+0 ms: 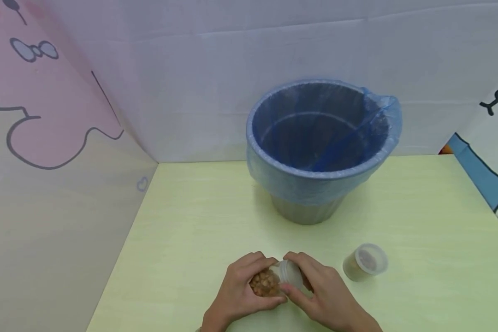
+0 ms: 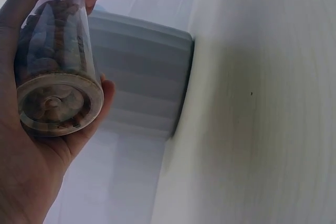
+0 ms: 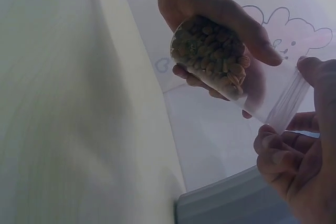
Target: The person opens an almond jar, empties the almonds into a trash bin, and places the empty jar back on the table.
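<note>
Near the front of the table, a clear plastic jar (image 1: 265, 282) lies tilted on its side between both hands, part filled with small brown nuts or beans (image 3: 209, 51). My left hand (image 1: 241, 288) grips the jar's body, fingers over the top and thumb below. My right hand (image 1: 325, 291) pinches the whitish lid (image 1: 291, 274) at the other end between thumb and fingers. In the right wrist view the lid (image 3: 289, 100) sits on the jar's mouth. From the left wrist view, the jar's round base (image 2: 60, 103) faces the camera.
A grey bin (image 1: 307, 212) lined with a blue plastic bag (image 1: 315, 184) stands behind the hands. Right of them is a second lidded plastic jar (image 1: 358, 267) with contents hard to make out. Printed cloth walls (image 1: 199, 92) border the pale green table (image 1: 182, 221).
</note>
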`<state>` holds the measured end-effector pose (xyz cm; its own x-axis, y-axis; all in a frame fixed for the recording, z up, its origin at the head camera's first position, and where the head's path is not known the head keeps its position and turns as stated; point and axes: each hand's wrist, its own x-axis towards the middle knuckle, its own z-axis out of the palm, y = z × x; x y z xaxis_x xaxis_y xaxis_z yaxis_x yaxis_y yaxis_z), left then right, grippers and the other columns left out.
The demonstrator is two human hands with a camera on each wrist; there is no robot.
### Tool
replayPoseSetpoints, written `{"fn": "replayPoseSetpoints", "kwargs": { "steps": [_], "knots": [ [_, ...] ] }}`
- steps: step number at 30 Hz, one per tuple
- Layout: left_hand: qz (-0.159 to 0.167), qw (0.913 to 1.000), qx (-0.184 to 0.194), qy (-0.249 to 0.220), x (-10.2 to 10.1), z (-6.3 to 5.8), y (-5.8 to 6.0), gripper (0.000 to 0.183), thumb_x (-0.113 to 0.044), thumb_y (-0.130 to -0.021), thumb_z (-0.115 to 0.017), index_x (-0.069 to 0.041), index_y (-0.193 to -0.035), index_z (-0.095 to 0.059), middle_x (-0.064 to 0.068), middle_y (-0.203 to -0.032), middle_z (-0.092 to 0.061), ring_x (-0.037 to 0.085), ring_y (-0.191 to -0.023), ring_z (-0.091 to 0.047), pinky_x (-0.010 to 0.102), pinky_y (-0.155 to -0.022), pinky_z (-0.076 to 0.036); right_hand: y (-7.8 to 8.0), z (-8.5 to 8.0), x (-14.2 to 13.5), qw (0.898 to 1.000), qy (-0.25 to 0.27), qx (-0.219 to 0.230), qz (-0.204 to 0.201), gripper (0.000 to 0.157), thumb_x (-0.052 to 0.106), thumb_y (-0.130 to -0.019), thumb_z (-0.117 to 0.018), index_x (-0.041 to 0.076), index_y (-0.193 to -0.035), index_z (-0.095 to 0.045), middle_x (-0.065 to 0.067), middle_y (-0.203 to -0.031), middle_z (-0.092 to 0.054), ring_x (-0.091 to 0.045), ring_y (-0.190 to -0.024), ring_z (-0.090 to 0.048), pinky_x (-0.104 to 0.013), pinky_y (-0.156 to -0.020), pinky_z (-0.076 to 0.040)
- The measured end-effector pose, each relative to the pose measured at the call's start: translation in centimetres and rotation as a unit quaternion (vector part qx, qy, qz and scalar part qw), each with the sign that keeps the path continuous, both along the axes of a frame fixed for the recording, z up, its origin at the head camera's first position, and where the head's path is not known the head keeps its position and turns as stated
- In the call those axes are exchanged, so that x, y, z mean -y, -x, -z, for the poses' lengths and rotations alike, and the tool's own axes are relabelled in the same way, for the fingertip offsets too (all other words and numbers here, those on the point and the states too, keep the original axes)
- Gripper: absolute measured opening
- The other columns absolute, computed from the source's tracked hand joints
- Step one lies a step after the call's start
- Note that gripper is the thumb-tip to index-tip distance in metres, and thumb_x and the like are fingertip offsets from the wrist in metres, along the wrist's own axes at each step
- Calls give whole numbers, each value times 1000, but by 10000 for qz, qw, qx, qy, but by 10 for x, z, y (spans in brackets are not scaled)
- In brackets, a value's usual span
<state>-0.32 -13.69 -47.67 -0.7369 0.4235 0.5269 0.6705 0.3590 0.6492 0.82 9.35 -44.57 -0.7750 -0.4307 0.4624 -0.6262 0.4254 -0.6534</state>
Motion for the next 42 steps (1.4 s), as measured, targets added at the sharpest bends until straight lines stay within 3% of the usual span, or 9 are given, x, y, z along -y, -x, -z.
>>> {"fn": "replayPoseSetpoints", "kwargs": {
  "steps": [7, 17, 24, 27, 33, 38, 42],
  "knots": [
    [196, 9994, 242, -163, 2, -3, -2, 50, -39, -78, -92, -21, -121, -72, -9, -92, -66, -3, -80, -55, 7, -69, -49, -2, 5, 5, 9985, 447, -310, 3, 42, 25, -91, -81, 16, -128, -62, 14, -95, -61, 12, -67, -41, 0, -59, -36],
    [432, 9965, 532, -486, -2, -8, -3, 48, -35, -79, -92, -19, -120, -73, -7, -89, -66, -3, -78, -57, 9, -66, -51, 3, 7, 7, 9920, 935, -828, -208, 36, 33, -98, -74, 8, -122, -65, 9, -93, -64, 12, -65, -42, 0, -56, -36],
    [923, 9877, 971, -802, -7, -9, -5, 49, -29, -80, -92, -16, -123, -72, -1, -91, -68, -3, -79, -61, 14, -65, -55, 9, 4, 11, 9750, 1460, -1665, -179, 39, 39, -101, -67, 0, -102, -67, 1, -79, -64, 9, -58, -45, 0, -52, -36],
    [1222, 9782, 1333, -1023, -9, -8, -6, 50, -25, -81, -91, -14, -126, -72, 3, -93, -70, -2, -80, -63, 18, -65, -57, 10, -1, 12, 9672, 1659, -1908, -239, 39, 36, -99, -67, -3, -96, -67, -1, -75, -63, 8, -55, -43, 0, -51, -35],
    [1899, 9446, 2098, -1661, -7, -4, -5, 47, -18, -87, -86, -6, -129, -71, 14, -96, -70, 3, -87, -64, 27, -70, -60, 18, -8, 15, 9584, 1629, -2234, -703, 33, 30, -96, -68, -3, -95, -67, 2, -73, -58, 8, -56, -45, 0, -52, -36],
    [1779, 9470, 2150, -1588, -6, -4, -3, 47, -18, -86, -87, -9, -129, -71, 12, -95, -70, 2, -85, -62, 26, -70, -59, 21, -3, 12, 9669, 1382, -2019, -723, 35, 35, -98, -68, 0, -99, -68, 4, -76, -59, 8, -60, -48, -2, -53, -40],
    [1437, 9602, 2023, -1282, -8, -4, -2, 49, -17, -83, -89, -14, -128, -72, 6, -94, -69, 0, -83, -61, 23, -69, -57, 16, 1, 4, 9822, 915, -1551, -535, 36, 38, -100, -67, 3, -110, -67, 7, -86, -62, 7, -66, -52, -3, -57, -43]
  ]
}}
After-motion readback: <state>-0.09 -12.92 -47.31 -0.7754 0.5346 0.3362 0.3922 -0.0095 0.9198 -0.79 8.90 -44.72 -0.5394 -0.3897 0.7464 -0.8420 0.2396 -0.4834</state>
